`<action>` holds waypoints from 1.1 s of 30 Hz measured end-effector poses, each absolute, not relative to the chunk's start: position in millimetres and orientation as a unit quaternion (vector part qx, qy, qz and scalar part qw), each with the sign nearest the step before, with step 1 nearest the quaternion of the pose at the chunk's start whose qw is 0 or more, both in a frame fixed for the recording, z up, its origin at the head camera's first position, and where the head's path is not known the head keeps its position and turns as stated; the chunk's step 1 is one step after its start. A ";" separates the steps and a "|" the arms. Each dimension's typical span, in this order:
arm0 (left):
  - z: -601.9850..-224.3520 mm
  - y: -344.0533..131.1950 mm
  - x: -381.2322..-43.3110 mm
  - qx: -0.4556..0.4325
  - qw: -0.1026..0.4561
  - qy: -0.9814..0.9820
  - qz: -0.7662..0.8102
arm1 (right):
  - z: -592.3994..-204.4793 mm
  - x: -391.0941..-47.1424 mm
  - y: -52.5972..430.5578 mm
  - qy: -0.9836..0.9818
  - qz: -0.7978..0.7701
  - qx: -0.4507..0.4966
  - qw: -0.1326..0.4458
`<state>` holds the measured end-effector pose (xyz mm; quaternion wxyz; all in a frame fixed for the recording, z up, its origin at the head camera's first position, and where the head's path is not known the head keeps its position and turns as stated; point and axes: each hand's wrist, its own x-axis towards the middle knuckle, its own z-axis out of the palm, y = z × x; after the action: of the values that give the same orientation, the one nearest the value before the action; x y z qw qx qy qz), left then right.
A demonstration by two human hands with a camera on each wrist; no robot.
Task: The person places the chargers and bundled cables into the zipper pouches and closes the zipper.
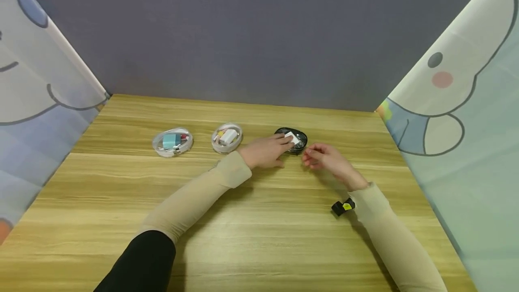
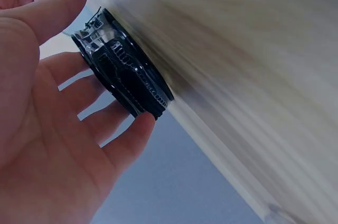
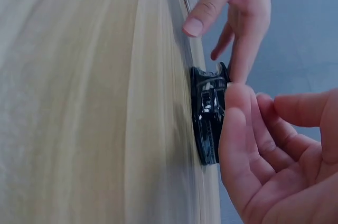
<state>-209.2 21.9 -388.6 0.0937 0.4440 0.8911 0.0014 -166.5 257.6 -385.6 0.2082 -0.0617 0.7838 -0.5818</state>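
A round clear case with a black rim lies flat near the back of the table, a white block showing at its top. My left hand reaches over it from the left, and the fingers, fairly straight, touch its rim and upper side while the thumb stays off it. On the near right side is my right hand, its fingers loosely curled right beside the case with nothing in them. Seen from the right wrist, the case is partly hidden behind the fingertips.
Two similar round cases with white rims stand in the same row to the left: one holding a white block, the farther one a light blue block. The wooden table ends at a grey panel behind.
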 end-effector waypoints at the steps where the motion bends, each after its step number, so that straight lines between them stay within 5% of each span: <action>1: -388.5 24.3 -209.8 0.443 0.096 0.891 0.000 | -385.6 -166.6 258.0 0.786 -0.580 -0.061 0.205; 12: -386.9 18.3 -208.1 0.448 0.084 0.889 0.046 | -387.4 -164.6 258.4 0.803 -0.565 -0.058 0.178; 20: -379.9 -16.9 -194.3 0.453 -0.053 0.882 0.118 | -387.4 -160.7 256.3 0.829 -0.542 -0.073 0.115; 33: -363.7 -96.1 -158.7 0.360 -0.176 0.912 0.091 | -378.5 -147.9 250.8 0.912 -0.360 -0.195 -0.017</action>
<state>-158.7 -96.1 -363.7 -0.1761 0.3599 0.9117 0.0909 -147.9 250.8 -378.5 -0.0165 -0.1952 0.9123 -0.3596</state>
